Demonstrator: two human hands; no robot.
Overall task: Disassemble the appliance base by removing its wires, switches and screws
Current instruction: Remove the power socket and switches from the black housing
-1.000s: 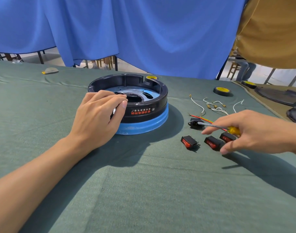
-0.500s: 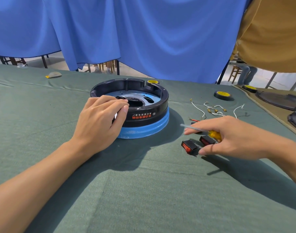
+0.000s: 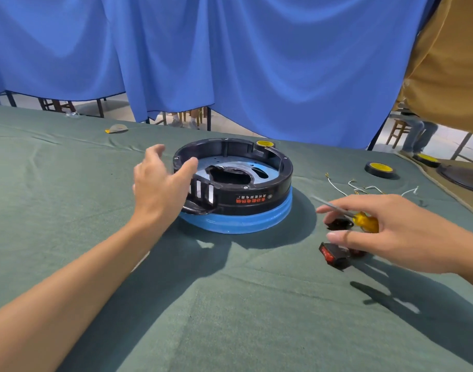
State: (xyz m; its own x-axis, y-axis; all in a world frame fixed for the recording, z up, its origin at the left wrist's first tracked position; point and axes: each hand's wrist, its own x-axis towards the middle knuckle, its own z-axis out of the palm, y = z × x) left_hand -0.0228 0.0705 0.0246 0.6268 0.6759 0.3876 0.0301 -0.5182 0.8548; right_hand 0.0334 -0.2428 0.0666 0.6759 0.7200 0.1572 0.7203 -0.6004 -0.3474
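holding the left hand (image 3: 160, 189) open, nearest the appliance base (image 3: 257, 201); gripping the screwdriver (image 3: 364, 221) in the right hand (image 3: 407, 234), aiming its shaft at that base.

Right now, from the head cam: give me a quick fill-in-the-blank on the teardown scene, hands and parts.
1. The right hand grips a screwdriver with a ____ handle.
2. The left hand, fingers spread by the appliance base, holds ____.
3. The band under the base is ____.
4. The red switch lies on the cloth nearest the ____ hand.
Missing words: yellow; nothing; blue; right.
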